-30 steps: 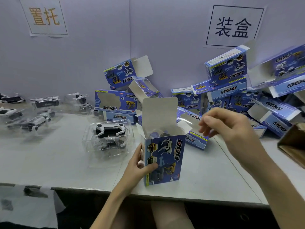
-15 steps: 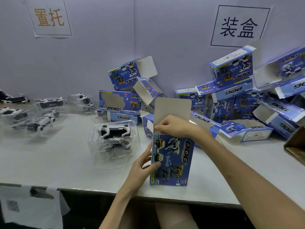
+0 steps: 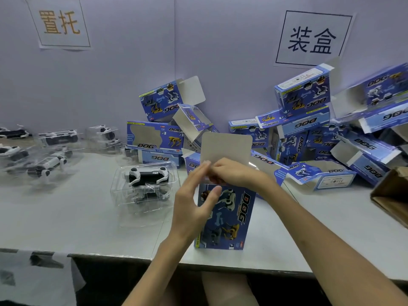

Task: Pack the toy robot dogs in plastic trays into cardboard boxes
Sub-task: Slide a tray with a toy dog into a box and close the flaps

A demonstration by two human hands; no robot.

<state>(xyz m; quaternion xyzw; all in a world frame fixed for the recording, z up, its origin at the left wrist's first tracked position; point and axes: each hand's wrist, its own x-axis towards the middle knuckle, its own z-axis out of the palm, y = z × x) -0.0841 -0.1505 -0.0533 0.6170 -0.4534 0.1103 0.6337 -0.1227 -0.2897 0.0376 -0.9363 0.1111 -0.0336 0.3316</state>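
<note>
A blue "DOG" cardboard box [image 3: 229,219] stands upright near the table's front edge, its grey lid flap [image 3: 225,149] sticking straight up. My left hand [image 3: 192,206] lies against the box's left side, fingers straight and reaching to the top edge, thumb resting on the printed front. My right hand [image 3: 234,173] sits over the box mouth, with its fingers curled on the top edge below the lid flap. What is inside the box is hidden. Just left of the box, a black and white toy robot dog [image 3: 148,176] lies in a clear plastic tray [image 3: 123,208].
Several open blue boxes [image 3: 304,129] are heaped against the back wall and to the right. More trayed dogs [image 3: 44,160] lie at the far left. A brown carton [image 3: 390,195] juts in at the right edge. The grey table [image 3: 66,217] ends close to me.
My right hand came from the air onto the box mouth and stays there. My left hand has slid up the box's left side, fingers now straight at the top edge.
</note>
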